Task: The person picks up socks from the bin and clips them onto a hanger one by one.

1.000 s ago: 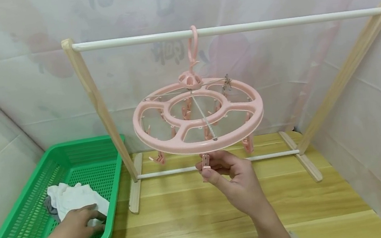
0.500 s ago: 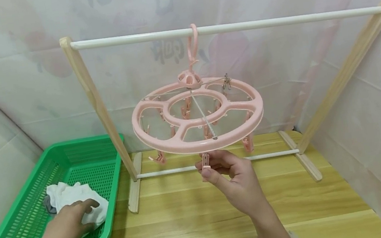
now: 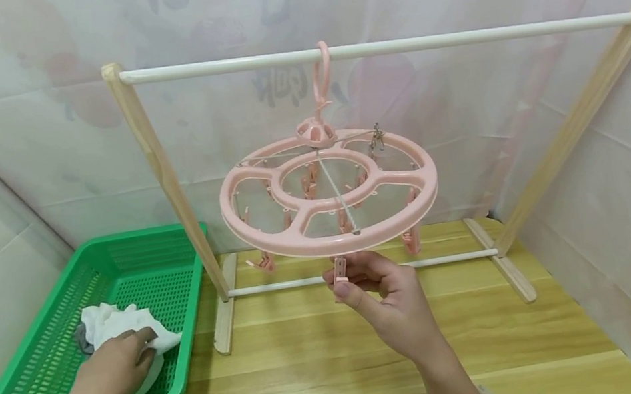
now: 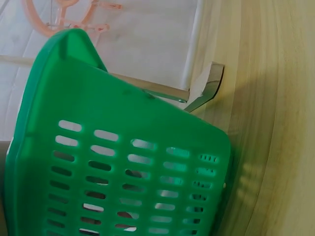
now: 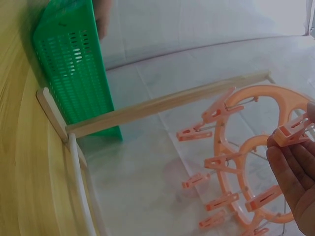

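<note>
Clip (image 3: 340,269) in right hand (image 3: 388,304) grip.

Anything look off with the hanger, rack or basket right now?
Nothing stands out. The hanger hangs by its hook from the rack. The right hand pinches a clip; the left hand grips cloth in the basket.

White cloth (image 3: 109,323) bunched in basket; pink clip (image 3: 340,269) hangs beneath ring.
</note>
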